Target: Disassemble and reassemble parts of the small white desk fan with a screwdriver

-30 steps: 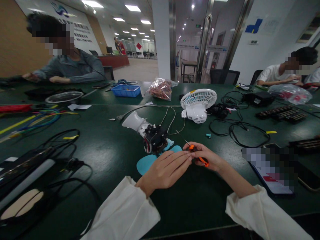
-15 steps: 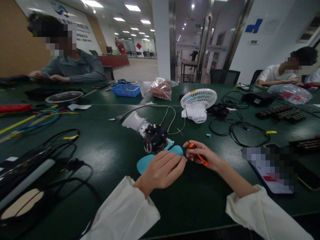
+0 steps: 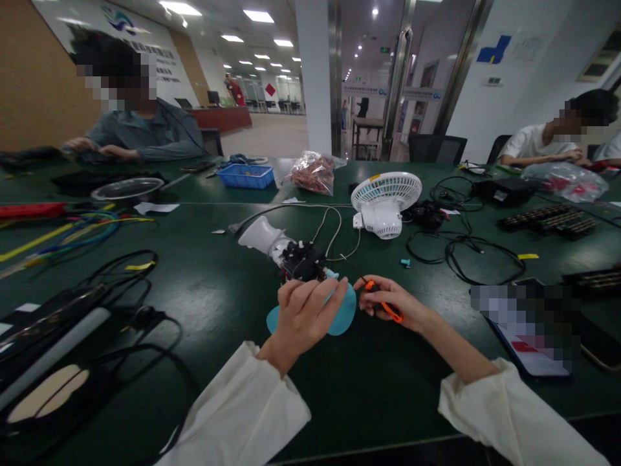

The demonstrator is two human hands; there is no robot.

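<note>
My left hand (image 3: 306,312) reaches over the light-blue fan blades (image 3: 343,314), its fingers stretched forward and slightly apart. Its fingertips are at the black fan motor (image 3: 303,260); whether they touch it I cannot tell. My right hand (image 3: 395,303) is closed around a small screwdriver with an orange and black handle (image 3: 388,309), its thin shaft pointing up and left. The motor lies tilted, joined to a white neck piece (image 3: 262,234), with the blades in front of it. My left hand hides part of the blades and motor.
A white fan housing (image 3: 385,204) stands behind, near a small blue-green part (image 3: 405,263). Black cables (image 3: 466,252) and a phone (image 3: 528,343) are on the right. A blue basket (image 3: 246,175) and bag (image 3: 313,173) stand farther back. Cables and a power strip lie left. People sit across.
My left hand has moved left and up, away from the screwdriver, toward the motor, and its fingers have spread. More of the right blade shows. My right hand stays in place with the screwdriver.
</note>
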